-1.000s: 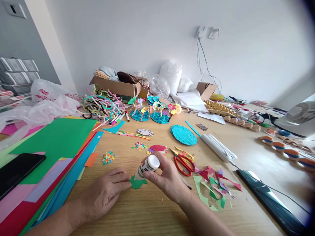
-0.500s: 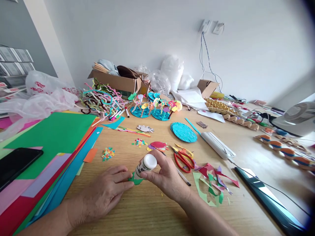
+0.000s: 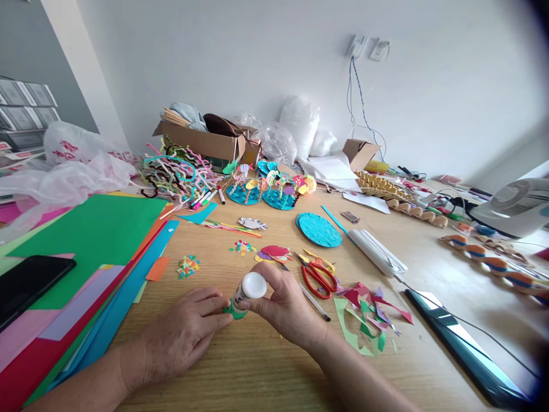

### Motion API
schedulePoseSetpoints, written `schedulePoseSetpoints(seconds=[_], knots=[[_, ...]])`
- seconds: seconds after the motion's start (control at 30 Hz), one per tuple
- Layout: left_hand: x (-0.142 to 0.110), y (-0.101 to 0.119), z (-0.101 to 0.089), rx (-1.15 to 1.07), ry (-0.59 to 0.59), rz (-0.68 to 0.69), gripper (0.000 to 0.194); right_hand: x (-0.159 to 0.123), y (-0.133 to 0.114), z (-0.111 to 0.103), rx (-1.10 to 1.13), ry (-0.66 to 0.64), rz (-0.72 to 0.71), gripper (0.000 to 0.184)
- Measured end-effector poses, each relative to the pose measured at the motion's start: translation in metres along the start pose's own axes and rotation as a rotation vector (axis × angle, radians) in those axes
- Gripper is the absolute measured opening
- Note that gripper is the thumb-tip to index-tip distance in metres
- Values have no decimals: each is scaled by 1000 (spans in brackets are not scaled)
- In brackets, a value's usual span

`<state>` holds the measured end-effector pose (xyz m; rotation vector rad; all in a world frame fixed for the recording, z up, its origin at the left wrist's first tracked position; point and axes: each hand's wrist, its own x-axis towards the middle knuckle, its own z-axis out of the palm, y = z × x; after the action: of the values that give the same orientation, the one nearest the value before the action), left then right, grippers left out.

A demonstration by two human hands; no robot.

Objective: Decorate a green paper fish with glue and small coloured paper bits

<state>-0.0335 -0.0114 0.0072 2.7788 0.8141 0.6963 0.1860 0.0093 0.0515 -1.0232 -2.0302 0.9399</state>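
My right hand (image 3: 287, 306) is wrapped round a white glue bottle (image 3: 252, 286), tilted with its round white base up and its lower end down on a small green paper cutout (image 3: 238, 314). My left hand (image 3: 191, 329) rests on the wood table, its fingertips holding the left edge of this cutout. The bottle covers part of the cutout, so its full outline is hidden. Just beyond my right hand lie red-handled scissors (image 3: 318, 277), a pen (image 3: 315, 302) and a stack of coloured fish-like paper cutouts (image 3: 277, 252).
Coloured paper sheets (image 3: 94, 234) with a black phone (image 3: 36, 286) lie at left. Paper scraps (image 3: 364, 315), a white power strip (image 3: 377, 252) and a dark glossy phone-like slab (image 3: 463, 343) are at right. Blue textured discs (image 3: 319, 230) and confetti piles (image 3: 189, 266) sit farther back.
The glue bottle in my right hand has shifted slightly left over the green cutout. My left hand stays nearly still. The view has moved a little.
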Motion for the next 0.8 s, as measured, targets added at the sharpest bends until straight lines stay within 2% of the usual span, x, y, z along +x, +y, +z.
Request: schedulePoseSetpoints(seconds=[0.2,0.47,0.63,0.8], knots=[[2,1,-1,7,-18,12,42,1,-1,3,-32,8,-27,32],[3,2,-2,55,-25,18,41,1,-6,1,-89,-10,25,19],[2,2,-2,62,-8,22,43,1,-6,-3,9,-45,43,16],[1,1,-1,52,-15,16,40,2,-4,-6,140,62,56,19]])
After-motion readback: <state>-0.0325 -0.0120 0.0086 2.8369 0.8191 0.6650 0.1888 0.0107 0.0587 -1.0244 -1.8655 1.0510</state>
